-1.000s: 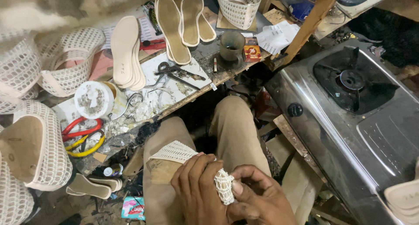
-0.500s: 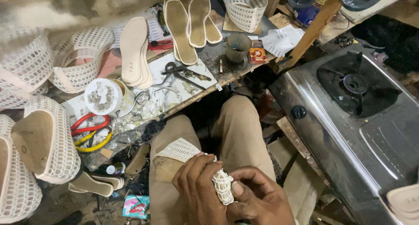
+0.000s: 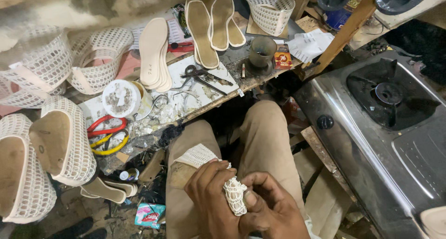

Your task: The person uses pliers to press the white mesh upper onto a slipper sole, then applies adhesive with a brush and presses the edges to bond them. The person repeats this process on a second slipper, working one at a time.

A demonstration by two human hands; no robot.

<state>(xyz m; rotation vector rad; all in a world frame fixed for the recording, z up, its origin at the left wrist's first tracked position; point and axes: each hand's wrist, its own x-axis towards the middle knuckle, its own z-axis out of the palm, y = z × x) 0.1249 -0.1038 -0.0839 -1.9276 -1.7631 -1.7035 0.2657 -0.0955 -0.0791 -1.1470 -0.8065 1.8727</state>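
Note:
A white mesh shoe upper sits over my lap, pinched between both hands. My left hand wraps it from the left, with a flat flap of the same mesh sticking out above the knuckles. My right hand presses on it from the right, thumb against the netting. My knees in tan trousers point toward the low workbench.
The bench holds several insoles, scissors, a dark cup, a white tub lid and red and yellow rings. Mesh uppers on lasts stand at left. A metal gas stove lies at right.
The camera has tilted slightly, so the bench slid down and right in view. Both hands stay on the mesh upper in much the same grip.

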